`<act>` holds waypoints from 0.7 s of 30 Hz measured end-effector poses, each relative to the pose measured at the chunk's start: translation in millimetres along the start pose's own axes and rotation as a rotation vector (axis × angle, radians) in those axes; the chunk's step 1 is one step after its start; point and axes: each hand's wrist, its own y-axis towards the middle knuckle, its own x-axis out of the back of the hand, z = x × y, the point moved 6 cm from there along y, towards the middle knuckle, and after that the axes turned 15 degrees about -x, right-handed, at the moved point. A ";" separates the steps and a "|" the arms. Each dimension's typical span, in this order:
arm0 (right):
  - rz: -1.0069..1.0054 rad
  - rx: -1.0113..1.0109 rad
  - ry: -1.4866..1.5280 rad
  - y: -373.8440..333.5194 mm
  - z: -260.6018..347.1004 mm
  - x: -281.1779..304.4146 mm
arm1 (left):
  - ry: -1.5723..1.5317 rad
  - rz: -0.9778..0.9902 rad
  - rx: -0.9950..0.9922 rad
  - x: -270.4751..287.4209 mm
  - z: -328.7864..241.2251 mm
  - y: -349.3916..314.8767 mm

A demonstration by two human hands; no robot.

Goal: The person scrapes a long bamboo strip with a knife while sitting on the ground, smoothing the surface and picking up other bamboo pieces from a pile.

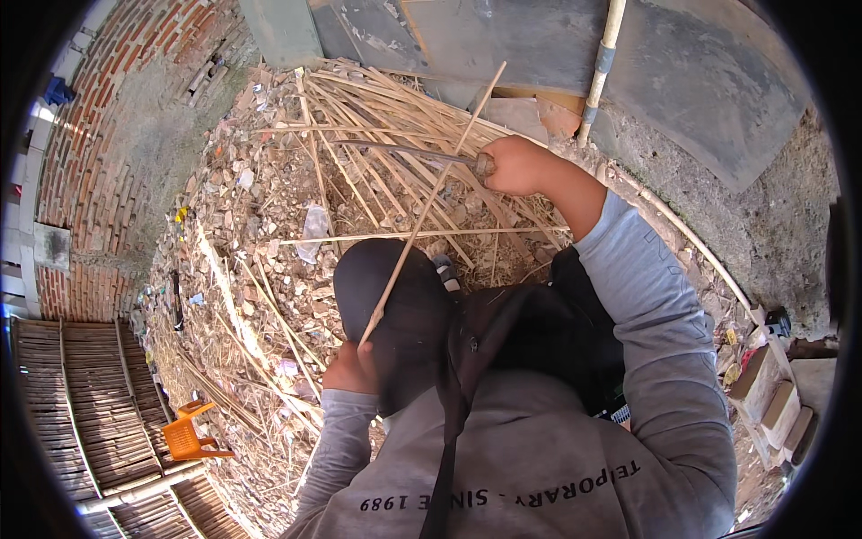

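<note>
My right hand (519, 166) is closed around the wooden handle of a long knife (404, 149). Its narrow, dark blade points left above the pile of strips. My left hand (352, 370), partly hidden beside my dark-clothed knee (373, 278), grips the lower end of a long bamboo strip (415, 229). That strip slants up and to the right, past my knee, and crosses the blade close to the handle. Whether blade and strip touch, I cannot tell. Beyond the knife lies a heap of split bamboo strips (386, 103) on the ground.
Rubble and scraps cover the ground (242, 180). One loose strip (431, 234) lies crosswise by my knee. Grey panels (521, 40) and an upright pole (600, 72) stand at the back, a brick wall (117, 117) at left. An orange plastic chair (186, 438) is at lower left.
</note>
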 end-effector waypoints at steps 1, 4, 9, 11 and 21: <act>0.027 -0.011 -0.040 -4.7 6.7 -1.0 | 0.010 0.001 0.004 -2.3 1.9 -1.8; 0.115 0.045 -0.148 -29.2 36.6 -4.5 | 0.024 0.008 0.006 -3.8 0.8 -1.5; 0.192 0.008 -0.071 -10.6 17.7 -8.7 | 0.004 -0.007 -0.008 -4.6 -2.6 -2.8; 0.051 -0.039 0.008 1.7 -3.6 -0.5 | -0.004 -0.016 -0.003 -0.3 -4.1 0.6; 0.177 0.093 -0.172 -36.2 48.3 -3.7 | 0.002 -0.027 -0.002 -3.5 -1.8 -1.5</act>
